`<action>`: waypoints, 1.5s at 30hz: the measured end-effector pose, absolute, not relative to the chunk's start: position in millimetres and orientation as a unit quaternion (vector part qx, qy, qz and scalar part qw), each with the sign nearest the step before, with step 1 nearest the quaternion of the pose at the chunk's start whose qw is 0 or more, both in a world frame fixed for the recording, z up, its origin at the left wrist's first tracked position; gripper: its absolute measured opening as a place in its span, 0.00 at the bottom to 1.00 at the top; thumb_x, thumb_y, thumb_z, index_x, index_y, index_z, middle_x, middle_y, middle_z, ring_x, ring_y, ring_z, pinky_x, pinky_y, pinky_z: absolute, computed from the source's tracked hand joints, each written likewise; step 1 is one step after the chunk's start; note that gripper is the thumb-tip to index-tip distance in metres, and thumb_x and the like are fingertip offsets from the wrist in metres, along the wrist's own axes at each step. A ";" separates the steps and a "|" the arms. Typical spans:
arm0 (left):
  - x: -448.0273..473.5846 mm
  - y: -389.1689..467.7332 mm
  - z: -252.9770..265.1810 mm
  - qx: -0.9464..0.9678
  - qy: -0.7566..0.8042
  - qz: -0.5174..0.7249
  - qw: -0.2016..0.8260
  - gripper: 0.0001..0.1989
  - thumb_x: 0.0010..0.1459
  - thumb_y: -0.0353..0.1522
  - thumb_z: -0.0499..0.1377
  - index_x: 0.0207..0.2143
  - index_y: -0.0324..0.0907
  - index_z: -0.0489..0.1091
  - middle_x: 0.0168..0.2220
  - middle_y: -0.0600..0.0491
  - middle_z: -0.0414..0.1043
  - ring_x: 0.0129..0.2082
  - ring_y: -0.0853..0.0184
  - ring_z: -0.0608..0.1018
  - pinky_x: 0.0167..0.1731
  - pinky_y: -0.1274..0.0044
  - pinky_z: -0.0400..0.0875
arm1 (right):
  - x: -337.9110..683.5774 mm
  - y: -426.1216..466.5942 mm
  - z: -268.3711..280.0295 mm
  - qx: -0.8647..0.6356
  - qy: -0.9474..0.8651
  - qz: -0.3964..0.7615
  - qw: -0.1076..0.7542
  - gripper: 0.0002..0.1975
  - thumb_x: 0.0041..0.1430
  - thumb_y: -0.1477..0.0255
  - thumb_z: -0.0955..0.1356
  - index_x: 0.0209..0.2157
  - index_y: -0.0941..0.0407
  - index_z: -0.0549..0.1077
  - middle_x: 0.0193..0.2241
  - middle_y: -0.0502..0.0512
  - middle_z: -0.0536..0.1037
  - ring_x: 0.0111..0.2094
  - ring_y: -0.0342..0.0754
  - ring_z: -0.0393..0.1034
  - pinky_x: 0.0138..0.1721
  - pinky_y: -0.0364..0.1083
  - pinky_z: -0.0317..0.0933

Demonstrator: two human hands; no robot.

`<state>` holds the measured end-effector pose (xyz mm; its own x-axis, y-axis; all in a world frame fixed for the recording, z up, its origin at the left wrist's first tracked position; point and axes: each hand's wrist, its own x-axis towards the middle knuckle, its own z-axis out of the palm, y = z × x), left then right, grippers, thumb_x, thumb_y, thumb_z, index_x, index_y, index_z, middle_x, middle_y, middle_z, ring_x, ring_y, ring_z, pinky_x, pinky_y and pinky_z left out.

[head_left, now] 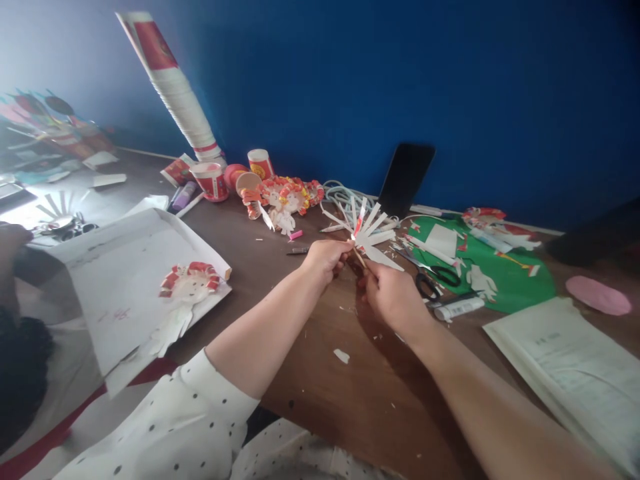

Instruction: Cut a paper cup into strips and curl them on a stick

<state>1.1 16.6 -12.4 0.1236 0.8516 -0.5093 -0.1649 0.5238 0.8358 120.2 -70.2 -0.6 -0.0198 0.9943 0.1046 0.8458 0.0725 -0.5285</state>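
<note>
A paper cup cut into fanned-out strips, white with a little red, is pinched in my left hand above the brown table. My right hand is closed just beside it, around a thin light-brown stick whose tip reaches the base of the strips. Exactly what kind of stick it is, I cannot make out. Black-handled scissors lie just beyond my right hand, with a white tube close by. Paper scraps are scattered on the table below my hands.
A tall leaning stack of paper cups stands against the blue wall. Curled red-and-white paper crafts sit behind my hands. A black phone leans on the wall. Green paper lies right; a white folder and another person's arm are left.
</note>
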 end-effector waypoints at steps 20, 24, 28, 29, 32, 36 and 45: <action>3.6 11.0 -8.2 0.325 0.576 0.380 0.647 0.14 0.47 0.32 0.65 0.20 0.39 0.62 0.13 0.61 0.56 0.09 0.80 0.54 0.13 0.82 0.43 | 113.3 -75.7 9.4 -0.675 -0.693 0.159 0.196 0.14 0.62 0.69 0.59 0.40 0.54 0.74 0.27 0.56 0.78 0.25 0.48 0.71 0.27 0.43 0.56; 4.7 9.9 -6.0 0.332 0.584 0.376 0.638 0.13 0.48 0.32 0.64 0.20 0.40 0.61 0.12 0.61 0.55 0.09 0.79 0.54 0.13 0.81 0.43 | 114.0 -75.0 7.2 -0.675 -0.694 0.151 0.198 0.14 0.62 0.69 0.59 0.40 0.54 0.74 0.29 0.56 0.79 0.26 0.48 0.71 0.28 0.43 0.56; 5.1 11.5 -7.9 0.343 0.592 0.374 0.626 0.12 0.45 0.32 0.66 0.21 0.39 0.63 0.13 0.61 0.56 0.10 0.80 0.55 0.13 0.82 0.44 | 115.4 -73.9 3.3 -0.664 -0.705 0.142 0.204 0.15 0.62 0.70 0.58 0.40 0.54 0.75 0.33 0.58 0.80 0.30 0.48 0.73 0.31 0.43 0.57; 5.1 12.0 -8.6 0.346 0.593 0.374 0.623 0.12 0.45 0.31 0.66 0.21 0.39 0.64 0.13 0.61 0.56 0.10 0.80 0.56 0.13 0.82 0.45 | 115.6 -73.7 2.6 -0.661 -0.709 0.138 0.203 0.15 0.62 0.70 0.58 0.41 0.54 0.75 0.33 0.58 0.80 0.32 0.48 0.73 0.32 0.42 0.57; 5.2 13.6 -10.7 0.350 0.593 0.376 0.621 0.12 0.44 0.30 0.66 0.20 0.39 0.63 0.12 0.61 0.57 0.10 0.79 0.57 0.13 0.83 0.46 | 115.8 -73.6 1.2 -0.666 -0.709 0.135 0.189 0.15 0.63 0.69 0.58 0.40 0.55 0.75 0.32 0.59 0.80 0.33 0.50 0.73 0.32 0.43 0.56; 5.5 15.1 -13.3 0.348 0.584 0.384 0.624 0.11 0.46 0.27 0.63 0.19 0.39 0.62 0.12 0.61 0.57 0.10 0.80 0.58 0.13 0.83 0.46 | 115.9 -74.2 1.2 -0.666 -0.711 0.134 0.180 0.15 0.63 0.69 0.58 0.39 0.55 0.75 0.32 0.59 0.80 0.33 0.50 0.73 0.32 0.43 0.55; 3.5 16.3 -15.7 0.344 0.563 0.382 0.647 0.10 0.47 0.29 0.63 0.20 0.38 0.64 0.14 0.59 0.59 0.11 0.80 0.58 0.13 0.83 0.47 | 117.8 -72.4 4.8 -0.665 -0.712 0.135 0.179 0.14 0.61 0.72 0.58 0.37 0.55 0.75 0.31 0.59 0.79 0.32 0.48 0.73 0.33 0.42 0.57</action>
